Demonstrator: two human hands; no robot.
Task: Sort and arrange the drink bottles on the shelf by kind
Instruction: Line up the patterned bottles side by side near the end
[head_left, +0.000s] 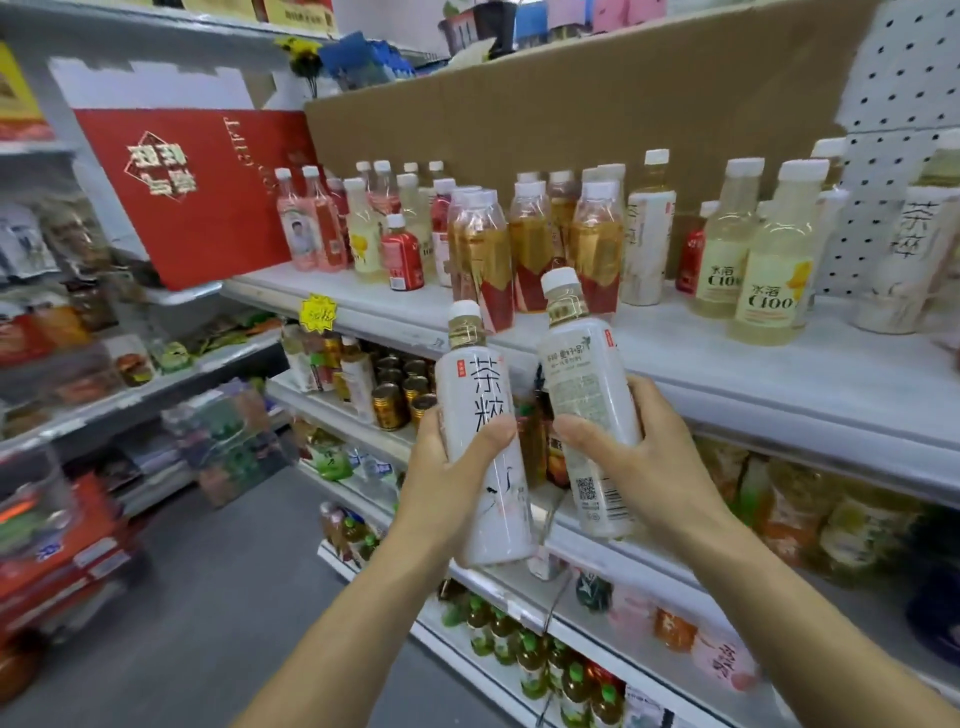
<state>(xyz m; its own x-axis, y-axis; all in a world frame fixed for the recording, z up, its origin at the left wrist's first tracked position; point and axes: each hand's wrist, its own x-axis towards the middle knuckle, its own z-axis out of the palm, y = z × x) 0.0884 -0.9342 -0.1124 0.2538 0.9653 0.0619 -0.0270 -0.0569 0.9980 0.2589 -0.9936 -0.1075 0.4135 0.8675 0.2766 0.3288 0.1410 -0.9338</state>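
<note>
My left hand grips a white tea bottle with large black characters, held upright in front of the shelf. A second white tea bottle, its back label toward me and tilted slightly left, is held in my right hand. Both bottles hang in the air just below the white top shelf. On that shelf stand amber tea bottles, pale yellow C100 bottles, pink bottles, a small red bottle and more white tea bottles.
A red gift box leans at the shelf's left end, and a cardboard sheet backs the bottles. Lower shelves hold cans and green-capped bottles. Another rack stands across the grey aisle floor.
</note>
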